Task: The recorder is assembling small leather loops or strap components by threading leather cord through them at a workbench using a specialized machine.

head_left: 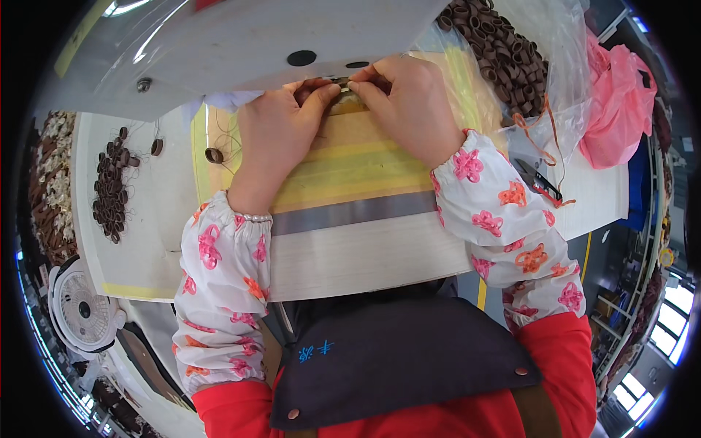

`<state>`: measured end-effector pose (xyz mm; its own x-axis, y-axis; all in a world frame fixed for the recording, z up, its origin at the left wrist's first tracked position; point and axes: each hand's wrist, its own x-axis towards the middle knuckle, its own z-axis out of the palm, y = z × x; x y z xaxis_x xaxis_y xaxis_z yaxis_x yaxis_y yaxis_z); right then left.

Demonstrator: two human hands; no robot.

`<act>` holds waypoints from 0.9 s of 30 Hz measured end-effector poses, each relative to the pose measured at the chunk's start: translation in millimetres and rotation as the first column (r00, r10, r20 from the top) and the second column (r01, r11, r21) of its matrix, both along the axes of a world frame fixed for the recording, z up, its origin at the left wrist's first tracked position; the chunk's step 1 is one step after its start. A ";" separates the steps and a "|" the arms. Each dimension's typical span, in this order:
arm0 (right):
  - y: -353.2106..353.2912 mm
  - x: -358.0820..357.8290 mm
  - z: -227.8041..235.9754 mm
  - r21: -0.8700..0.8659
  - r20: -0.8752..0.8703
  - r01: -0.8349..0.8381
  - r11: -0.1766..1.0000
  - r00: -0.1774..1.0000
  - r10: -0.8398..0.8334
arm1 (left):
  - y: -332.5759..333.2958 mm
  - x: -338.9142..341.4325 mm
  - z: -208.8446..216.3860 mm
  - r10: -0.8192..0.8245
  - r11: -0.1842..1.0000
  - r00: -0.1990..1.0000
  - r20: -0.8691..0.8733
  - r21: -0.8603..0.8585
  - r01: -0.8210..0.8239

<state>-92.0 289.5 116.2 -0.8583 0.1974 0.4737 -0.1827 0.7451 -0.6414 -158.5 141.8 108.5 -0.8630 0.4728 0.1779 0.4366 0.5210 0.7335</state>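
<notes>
Both hands meet under the white body of a sewing machine, at its work area. Thumb and fingers of my left hand are pinched together there. My right hand pinches close beside it, its fingertips nearly touching the left ones. What lies between the fingers is small and mostly hidden by them and the machine. A single brown loop with loose thread rests left of my left wrist. Yellow and tan tape covers the surface below my hands.
Brown loops with thread tails lie heaped on the left of the table. More brown loops fill a clear plastic bag at right, near a pink bag. Black thread snips sit beside my right sleeve. A white fan stands lower left.
</notes>
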 end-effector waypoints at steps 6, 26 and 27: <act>1.6 -0.3 10.5 -0.039 0.127 -0.031 0.999 0.991 0.036 | -1.8 -1.1 6.6 -0.043 0.999 0.989 0.142 0.007 0.043; 5.2 -9.1 7.8 0.070 0.124 -0.056 0.996 0.991 0.047 | -5.2 -3.0 7.8 0.019 1.000 0.975 0.224 -0.024 -0.014; 3.8 -10.4 6.4 0.098 0.117 -0.062 0.993 0.992 0.051 | -7.3 -4.1 6.2 0.031 0.999 0.965 0.260 -0.013 -0.029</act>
<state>-102.4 293.4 122.6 -0.9161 0.1032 0.3874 -0.1565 0.7975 -0.5826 -162.6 134.5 114.7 -0.8929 0.4463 -0.0591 0.2150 0.5381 0.8150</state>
